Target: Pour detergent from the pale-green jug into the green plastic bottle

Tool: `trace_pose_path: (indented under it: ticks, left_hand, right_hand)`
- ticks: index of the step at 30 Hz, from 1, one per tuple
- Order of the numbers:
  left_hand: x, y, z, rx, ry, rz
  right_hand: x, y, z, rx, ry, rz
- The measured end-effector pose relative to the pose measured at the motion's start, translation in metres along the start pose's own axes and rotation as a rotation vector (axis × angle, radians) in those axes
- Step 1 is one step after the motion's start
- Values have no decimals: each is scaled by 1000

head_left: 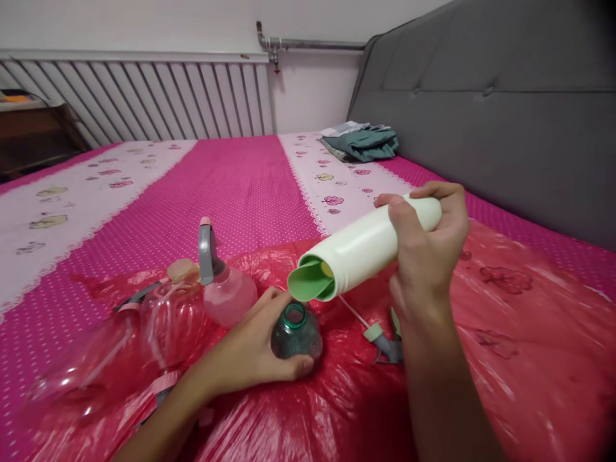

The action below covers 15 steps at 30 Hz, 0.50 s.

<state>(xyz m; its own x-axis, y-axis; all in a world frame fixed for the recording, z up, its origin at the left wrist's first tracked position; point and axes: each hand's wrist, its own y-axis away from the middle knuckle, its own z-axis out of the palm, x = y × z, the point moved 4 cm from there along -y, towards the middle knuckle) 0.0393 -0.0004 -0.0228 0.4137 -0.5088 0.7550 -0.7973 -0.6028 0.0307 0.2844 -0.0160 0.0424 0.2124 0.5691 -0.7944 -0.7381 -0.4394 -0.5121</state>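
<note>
Your right hand (pixel 428 247) is clasped around the cream bottle (pixel 368 247), whose long axis is slanted, so its green spout (pixel 308 280) points down and to the left, close to the open neck (pixel 294 325) of the translucent green bottle (pixel 299 345). This smaller, round-bodied one is upright over the red plastic sheet (pixel 346 404), and your left hand (pixel 262 343) curls around it. The cream surface looks smooth, slightly shiny; the sheet is glossy and wrinkled.

Head-worn view, facing forward and downward, hands (pixel 262 341) (pixel 427 249) close.
</note>
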Motion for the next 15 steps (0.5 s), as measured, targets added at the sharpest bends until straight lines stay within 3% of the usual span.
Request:
trace_pose_path:
  ticks: [15]
  left_hand:
    - [-1, 0, 0, -27, 4, 1]
  right_hand:
    - [1, -9, -8, 51, -58, 66]
